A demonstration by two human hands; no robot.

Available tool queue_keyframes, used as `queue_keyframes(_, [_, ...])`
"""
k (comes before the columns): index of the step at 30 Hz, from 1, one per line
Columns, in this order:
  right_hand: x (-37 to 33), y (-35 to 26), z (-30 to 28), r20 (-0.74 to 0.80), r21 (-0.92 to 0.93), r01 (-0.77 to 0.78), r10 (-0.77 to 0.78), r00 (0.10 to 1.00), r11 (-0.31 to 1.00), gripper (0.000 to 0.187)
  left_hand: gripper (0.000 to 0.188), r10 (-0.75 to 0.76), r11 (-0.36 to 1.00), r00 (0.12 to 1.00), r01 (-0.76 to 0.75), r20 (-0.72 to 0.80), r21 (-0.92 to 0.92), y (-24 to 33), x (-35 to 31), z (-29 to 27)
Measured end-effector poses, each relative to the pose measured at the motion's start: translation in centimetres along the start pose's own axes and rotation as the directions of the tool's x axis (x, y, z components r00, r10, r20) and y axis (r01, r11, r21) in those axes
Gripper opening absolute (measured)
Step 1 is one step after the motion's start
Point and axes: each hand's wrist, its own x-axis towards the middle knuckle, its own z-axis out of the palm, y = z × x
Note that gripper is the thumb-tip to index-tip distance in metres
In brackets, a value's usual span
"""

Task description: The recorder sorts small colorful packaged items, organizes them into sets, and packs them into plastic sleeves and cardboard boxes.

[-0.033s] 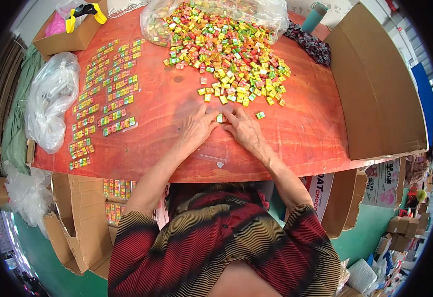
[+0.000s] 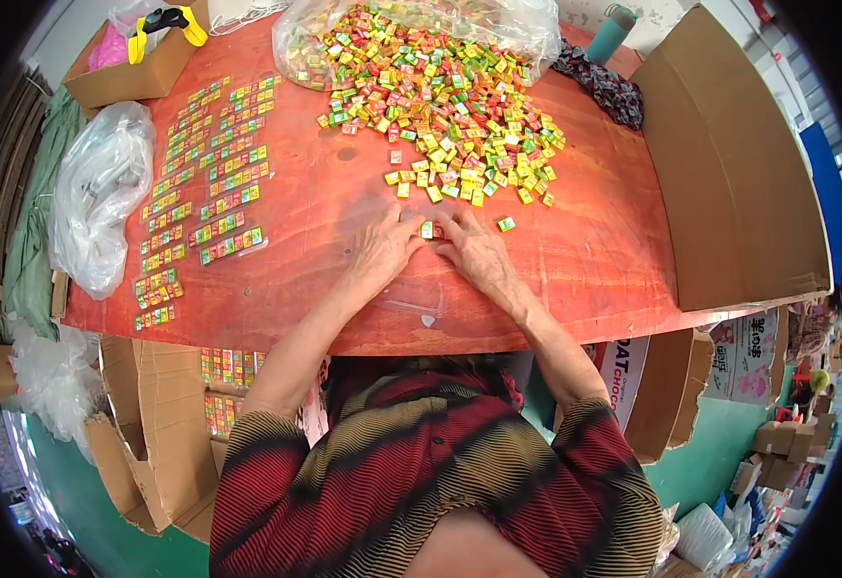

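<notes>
My left hand (image 2: 385,243) and my right hand (image 2: 481,254) meet at the middle of the red table (image 2: 324,217). Between their fingertips is a short row of small candy-sized boxes, with a green and white small box (image 2: 427,230) showing at its left end. The fingers of both hands are bent and pressed against this row from its two sides; they partly hide it. A single green small box (image 2: 506,224) lies just right of my right hand. Beyond my fingers spreads a large pile of small boxes (image 2: 440,106) in yellow, red and green, spilling from a clear plastic bag (image 2: 296,53).
Rows of small boxes (image 2: 233,197) lie at left, beside a crumpled clear bag (image 2: 103,202). A tall cardboard sheet (image 2: 738,183) stands along the right edge. A teal bottle (image 2: 613,34) and dark patterned cloth (image 2: 608,87) are far right. An open carton (image 2: 175,414) sits below the table.
</notes>
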Motion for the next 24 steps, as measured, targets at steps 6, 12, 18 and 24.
queue_keyframes(6, [0.1,0.9,0.1,-0.061,0.112,0.078,-0.071,0.996,0.991,0.04,0.028,0.012,0.997,0.999,-0.015,-0.039,-0.078,-0.7,0.1,0.2])
queue_keyframes(12, [0.3,0.5,-0.3,0.026,0.146,0.074,-0.078,0.997,0.987,0.033,0.027,0.072,0.985,0.996,-0.078,-0.043,-0.157,-1.5,0.0,0.6])
queue_keyframes(18, [0.0,-0.1,-0.3,-0.053,0.152,0.094,-0.087,0.995,0.984,0.028,0.024,0.071,0.995,0.997,-0.074,-0.039,-0.068,-0.7,0.0,-0.6])
queue_keyframes(24, [-5.0,-5.7,-0.5,0.079,0.213,-0.005,-0.012,0.997,0.977,0.032,0.024,-0.004,0.998,0.997,0.009,0.076,-0.065,1.3,-6.7,-3.5])
